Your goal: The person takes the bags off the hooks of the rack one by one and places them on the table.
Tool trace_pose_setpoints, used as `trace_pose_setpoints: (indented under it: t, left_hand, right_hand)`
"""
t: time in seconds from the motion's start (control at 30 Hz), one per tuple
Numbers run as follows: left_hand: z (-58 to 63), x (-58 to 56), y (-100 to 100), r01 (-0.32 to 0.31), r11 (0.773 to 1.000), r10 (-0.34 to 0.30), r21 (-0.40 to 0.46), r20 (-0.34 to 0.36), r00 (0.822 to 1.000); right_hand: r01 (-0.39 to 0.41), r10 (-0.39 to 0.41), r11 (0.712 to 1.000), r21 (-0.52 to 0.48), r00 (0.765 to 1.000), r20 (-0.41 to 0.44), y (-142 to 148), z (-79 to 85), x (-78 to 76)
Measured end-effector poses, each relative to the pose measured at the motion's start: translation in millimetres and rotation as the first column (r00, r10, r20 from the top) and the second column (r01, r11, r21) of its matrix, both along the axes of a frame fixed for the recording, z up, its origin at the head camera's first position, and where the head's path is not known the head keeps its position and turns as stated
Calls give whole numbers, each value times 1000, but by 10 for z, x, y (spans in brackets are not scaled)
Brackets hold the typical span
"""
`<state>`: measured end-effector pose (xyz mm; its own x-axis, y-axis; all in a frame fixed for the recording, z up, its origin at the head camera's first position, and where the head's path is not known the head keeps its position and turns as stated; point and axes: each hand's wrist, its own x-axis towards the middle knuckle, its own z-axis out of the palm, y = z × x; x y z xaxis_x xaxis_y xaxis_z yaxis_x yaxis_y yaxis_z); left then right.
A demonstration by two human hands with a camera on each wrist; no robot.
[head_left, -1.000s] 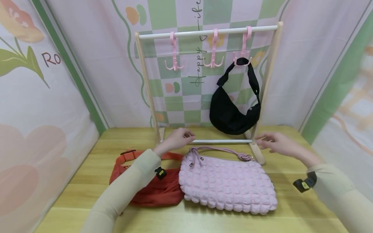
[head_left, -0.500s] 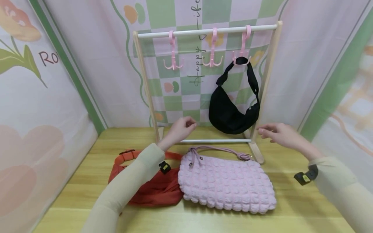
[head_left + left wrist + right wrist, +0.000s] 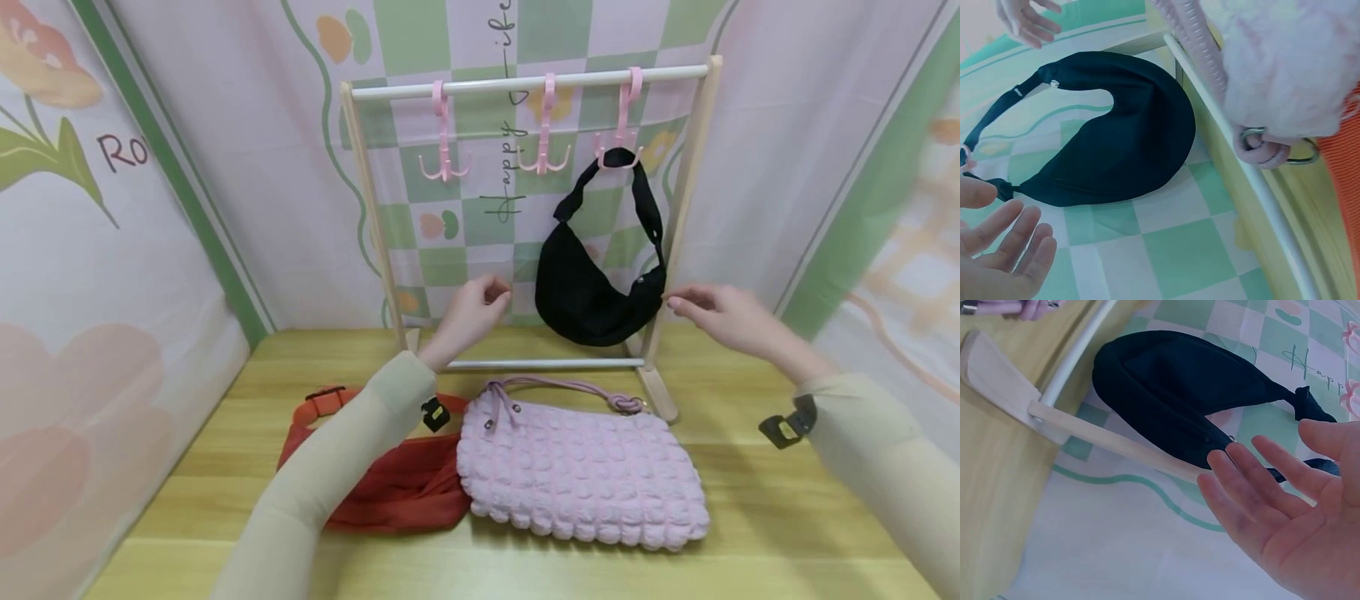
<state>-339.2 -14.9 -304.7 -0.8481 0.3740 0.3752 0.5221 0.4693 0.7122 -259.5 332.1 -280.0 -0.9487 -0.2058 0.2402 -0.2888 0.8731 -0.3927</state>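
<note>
A black shoulder bag (image 3: 592, 287) hangs by its strap from the rightmost pink hook (image 3: 621, 125) on the rack. My left hand (image 3: 474, 310) is raised to the left of the bag, apart from it, fingers relaxed and holding nothing. On the other side my right hand (image 3: 723, 315) is up beside the rack's right post, close to the bag's edge; whether it touches cannot be told. In the right wrist view its fingers (image 3: 1244, 487) are loosely spread and hold nothing. Below lie a pink puffy bag (image 3: 585, 475) and a red bag (image 3: 405, 492), partly hidden by my left forearm.
The rack has a white top bar (image 3: 495, 85), a lower bar (image 3: 547, 363) and wooden posts (image 3: 367, 183). Two more pink hooks, one left (image 3: 444, 142) and one in the middle, carry nothing. A patterned cloth stands behind the wooden table (image 3: 217, 483).
Both hands have risen from near the rack's lower bar to the height of the black bag's body. The bags have stayed where they were.
</note>
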Motion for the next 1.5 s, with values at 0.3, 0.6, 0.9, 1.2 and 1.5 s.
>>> trace_pose_setpoints:
  t: [0.3,0.6,0.9,1.2,1.5]
  left_hand:
    - [129,-65,87,-46,999,45,-27,-34,998]
    - [258,-135,154,-66,998,66,-16,-28,997]
    - [349,-177,216,-86,996,85,-6,-100,991]
    - [430,-240,274,-93,996,92,-5,-141,986]
    - [487,-311,346,-90,996,87,-15,-156,984]
  right_hand:
    - [30,-30,999,15,999,-24,-34,152,-61]
    - [28,-28,1000,-7,992,-120,-75,252,-87]
    - [-4,8,1000,19,981,-193,-98,403,-120]
    - [-25,41,998,61,961,-272,-91,486,-214]
    - [-47,93,990,137,932,-350,-22,601,-329]
